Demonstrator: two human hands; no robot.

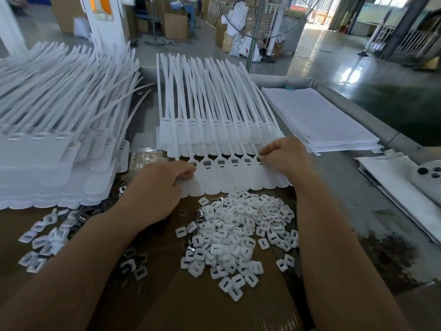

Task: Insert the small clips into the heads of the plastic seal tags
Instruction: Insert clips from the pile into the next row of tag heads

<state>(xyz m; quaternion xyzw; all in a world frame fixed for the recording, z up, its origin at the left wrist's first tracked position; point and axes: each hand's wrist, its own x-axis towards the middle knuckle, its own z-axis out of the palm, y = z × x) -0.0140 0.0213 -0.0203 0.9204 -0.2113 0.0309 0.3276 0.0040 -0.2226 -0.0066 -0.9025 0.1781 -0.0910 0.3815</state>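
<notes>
Clips (82,218), small and dark, lie scattered on the cardboard (191,306) under the left forearm, beside a larger heap of white square pieces (238,237). The row of tags (238,177) being worked lies flat across the near edge of a stack of tags (214,130). Most of its heads already show a dark square seated in them.

The hands are well apart, one at each end of the row. The left hand (164,187) grips the left end, fingers curled and thumb on top. The right hand (284,156) pinches at the last head on the right, but whether a clip sits under those fingertips is hidden.

To do this well, the left hand should probably hold the row flat while the right presses each clip squarely down until it is flush, since a tilted clip may jam.

The grey desk (358,187) also carries a taller pile of tags (47,151) on the left and lined paper sheets (317,120) on the right. Beyond it are a standing fan (257,17), cardboard boxes and a glossy workshop floor (358,68).
</notes>
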